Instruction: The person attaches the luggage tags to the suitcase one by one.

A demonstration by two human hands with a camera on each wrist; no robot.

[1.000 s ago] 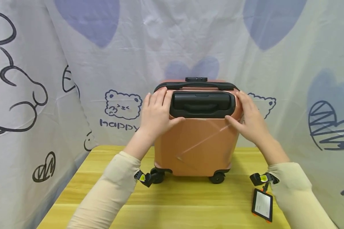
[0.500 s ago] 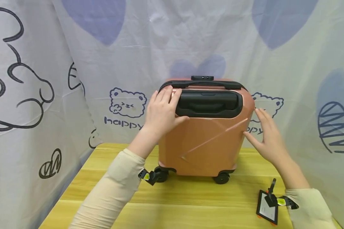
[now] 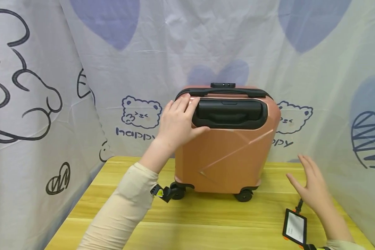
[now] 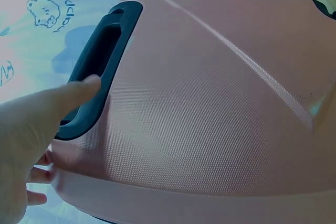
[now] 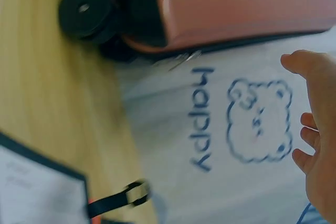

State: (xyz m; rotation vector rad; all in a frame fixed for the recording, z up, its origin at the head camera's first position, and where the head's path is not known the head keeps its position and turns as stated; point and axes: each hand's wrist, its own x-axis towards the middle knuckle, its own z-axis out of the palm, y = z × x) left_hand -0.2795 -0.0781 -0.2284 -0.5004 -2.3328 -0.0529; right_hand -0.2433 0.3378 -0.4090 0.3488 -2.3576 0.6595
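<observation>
An orange-pink suitcase point(image 3: 225, 159) stands upright on its black wheels, with a black recessed handle panel point(image 3: 229, 114) near its top. My left hand point(image 3: 177, 121) rests on its upper left corner, fingers fairly straight and thumb over the panel's lower edge; the left wrist view shows that thumb on the black rim point(image 4: 100, 103). Off to the right of the suitcase, apart from it, my right hand point(image 3: 312, 185) hovers with fingers extended and holds nothing. Below it lies a luggage tag point(image 3: 295, 227) with a black frame, white card and strap point(image 5: 121, 200).
The suitcase stands on a yellow wood-grain table point(image 3: 162, 222). A white curtain point(image 3: 162, 69) with bear and heart drawings hangs behind it and along both sides. On top of the case are a black carry handle point(image 3: 228, 91) and a combination lock point(image 3: 223, 85).
My right hand has left the suitcase's upper right corner and moved right and down toward the luggage tag. My left hand has stayed on the upper left corner. The view has shifted slightly.
</observation>
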